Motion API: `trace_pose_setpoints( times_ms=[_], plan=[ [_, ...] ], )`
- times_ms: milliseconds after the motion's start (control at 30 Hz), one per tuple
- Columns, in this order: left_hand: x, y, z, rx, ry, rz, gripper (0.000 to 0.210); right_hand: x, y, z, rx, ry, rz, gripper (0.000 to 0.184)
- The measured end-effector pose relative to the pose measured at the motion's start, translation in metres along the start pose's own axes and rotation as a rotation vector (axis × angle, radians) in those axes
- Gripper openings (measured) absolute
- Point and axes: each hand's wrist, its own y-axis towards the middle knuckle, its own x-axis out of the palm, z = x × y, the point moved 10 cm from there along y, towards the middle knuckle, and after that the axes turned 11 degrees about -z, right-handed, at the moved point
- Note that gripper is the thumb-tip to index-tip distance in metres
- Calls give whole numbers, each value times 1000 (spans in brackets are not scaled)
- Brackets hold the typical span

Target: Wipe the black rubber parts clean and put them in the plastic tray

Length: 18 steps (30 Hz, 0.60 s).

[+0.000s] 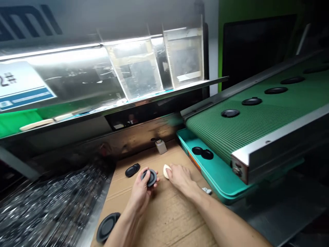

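Observation:
In my left hand (144, 185) is a round black plastic lid (151, 177), tilted toward me, thumb across its face and fingers behind it. My right hand (180, 176) grips a cream-coloured pad (167, 171), perhaps a sponge, just right of the lid and apart from it. Both hands are over a cardboard sheet (174, 212). Two overlapping black lids (132, 170) lie on the cardboard beyond my left hand. Nearer to me, more black lids (106, 228) are partly covered by my left forearm.
A green conveyor belt (213, 127) on the right carries several black lids (230, 113). Beneath its end sits a teal tray (218, 178) holding black lids (202, 152). A small square bottle (161, 146) stands at the cardboard's back. Shiny clear plastic wrapping (56, 206) fills the left.

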Motion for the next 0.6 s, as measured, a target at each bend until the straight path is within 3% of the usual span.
trace_pose_setpoints(
  times_ms=[100, 167, 267, 333, 400, 500, 600],
  plan=[
    [-36, -11, -30, -79, -276, 47, 29, -8, -7, -12, -42, 111, 114, 39],
    [-40, -10, -38, -91, -442, 22, 28, -5, -14, -27, -128, 270, 164, 41],
    [-38, -5, -38, -45, -611, -8, 24, 18, -23, -56, -250, 402, 96, 45],
    [-33, -3, -40, -46, -675, -48, 26, 38, -25, -70, -259, 314, 5, 46],
    [-27, -3, -44, -69, -708, -108, 31, 50, -23, -72, -179, 159, -43, 47],
    [-19, -2, -48, -74, -739, -185, 38, 49, -19, -62, -17, 29, -10, 49],
    [-24, -2, -58, -121, -754, -130, 36, 53, -19, -69, -30, -48, -51, 51]
  ],
)
